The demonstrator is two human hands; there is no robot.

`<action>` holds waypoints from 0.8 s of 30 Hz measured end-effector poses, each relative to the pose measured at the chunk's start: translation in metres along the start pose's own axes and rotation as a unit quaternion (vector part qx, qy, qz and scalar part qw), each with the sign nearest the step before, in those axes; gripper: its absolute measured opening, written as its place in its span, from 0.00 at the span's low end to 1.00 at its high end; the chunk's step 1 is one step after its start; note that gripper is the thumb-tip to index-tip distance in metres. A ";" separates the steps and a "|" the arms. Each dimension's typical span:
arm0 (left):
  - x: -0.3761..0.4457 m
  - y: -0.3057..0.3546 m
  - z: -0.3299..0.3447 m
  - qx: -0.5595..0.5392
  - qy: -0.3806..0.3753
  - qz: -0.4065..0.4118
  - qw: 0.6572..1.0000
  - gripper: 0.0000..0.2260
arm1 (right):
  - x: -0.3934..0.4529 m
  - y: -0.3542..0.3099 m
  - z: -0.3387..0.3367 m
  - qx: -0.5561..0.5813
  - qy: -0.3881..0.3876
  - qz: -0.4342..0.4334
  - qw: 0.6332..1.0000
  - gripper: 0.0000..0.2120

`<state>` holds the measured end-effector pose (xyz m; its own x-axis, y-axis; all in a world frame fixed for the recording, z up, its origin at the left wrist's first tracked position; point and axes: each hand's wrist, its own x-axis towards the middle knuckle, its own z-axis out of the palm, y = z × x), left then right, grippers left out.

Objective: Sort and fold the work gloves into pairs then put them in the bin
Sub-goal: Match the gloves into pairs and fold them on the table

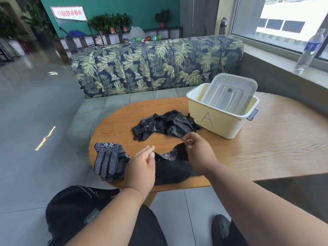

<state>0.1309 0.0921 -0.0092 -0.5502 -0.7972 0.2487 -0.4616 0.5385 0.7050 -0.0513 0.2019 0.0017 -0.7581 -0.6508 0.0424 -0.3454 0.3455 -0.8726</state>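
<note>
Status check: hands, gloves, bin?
Left hand open, right hand pinching glove. Loose pile unsorted. Lid propped inside bin, in the way.

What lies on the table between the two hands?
In the head view, a dark glove lies between the left hand and right hand; the right hand's fingers pinch its edge.

Premises appear to be a lounge or waiting area of a commercial building. Evidence: a long sofa (pixel 156 66) with leaf-print back cushions facing an oval wooden table (pixel 266 139), grey tiled floor (pixel 35 103), a teal wall carrying a red-and-white sign (pixel 68 13), potted plants (pixel 111 23) on low shelving, and a large window (pixel 284 20) with a water bottle (pixel 309 50) on its sill.
</note>
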 end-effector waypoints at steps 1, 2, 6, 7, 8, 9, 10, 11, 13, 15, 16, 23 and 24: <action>0.003 0.005 -0.008 -0.013 0.020 -0.007 1.000 0.16 | 0.004 -0.007 0.002 0.016 0.000 -0.011 1.000 0.12; 0.004 0.009 -0.014 -0.021 0.040 -0.011 0.999 0.16 | 0.007 -0.012 0.003 0.031 0.000 -0.017 0.999 0.12; -0.003 0.005 -0.019 -0.021 0.088 0.042 0.995 0.15 | 0.013 -0.017 0.006 0.084 0.007 -0.022 0.996 0.11; -0.007 0.000 -0.016 -0.018 0.077 0.051 0.996 0.15 | 0.012 -0.012 0.006 0.085 0.011 -0.012 0.996 0.11; -0.011 -0.006 -0.012 -0.013 0.054 0.054 0.997 0.14 | 0.011 -0.004 0.007 0.073 0.015 0.000 0.997 0.11; -0.015 -0.013 -0.006 -0.005 0.023 0.055 0.998 0.14 | 0.008 0.006 0.006 0.050 0.016 0.015 0.998 0.11; -0.020 -0.020 0.000 0.010 -0.011 0.055 0.998 0.14 | 0.005 0.016 0.006 0.025 0.013 0.033 0.999 0.11; -0.026 -0.025 0.007 0.027 -0.046 0.056 0.997 0.13 | 0.001 0.026 0.005 0.002 0.008 0.052 0.999 0.11; -0.035 -0.031 0.015 0.044 -0.094 0.046 0.994 0.13 | -0.005 0.042 0.002 -0.019 0.001 0.087 0.996 0.10; -0.038 -0.035 0.020 0.048 -0.108 0.038 0.992 0.13 | -0.006 0.049 -0.001 -0.020 0.003 0.095 0.995 0.09; -0.038 -0.036 0.022 0.057 -0.108 0.046 0.991 0.14 | -0.006 0.050 -0.002 -0.021 0.002 0.094 0.995 0.09; -0.039 -0.046 0.031 0.072 -0.102 0.071 0.990 0.16 | -0.008 0.056 -0.006 -0.047 -0.021 0.085 0.995 0.10; -0.039 -0.047 0.031 0.070 -0.099 0.072 0.990 0.15 | -0.009 0.057 -0.007 -0.047 -0.022 0.083 0.995 0.10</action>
<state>0.1527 0.1060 -0.0726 -0.7360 -0.6482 0.1953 -0.4530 0.6859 0.5694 -0.0677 0.2316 -0.0448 -0.7850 -0.6074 -0.1218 -0.2691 0.5115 -0.8160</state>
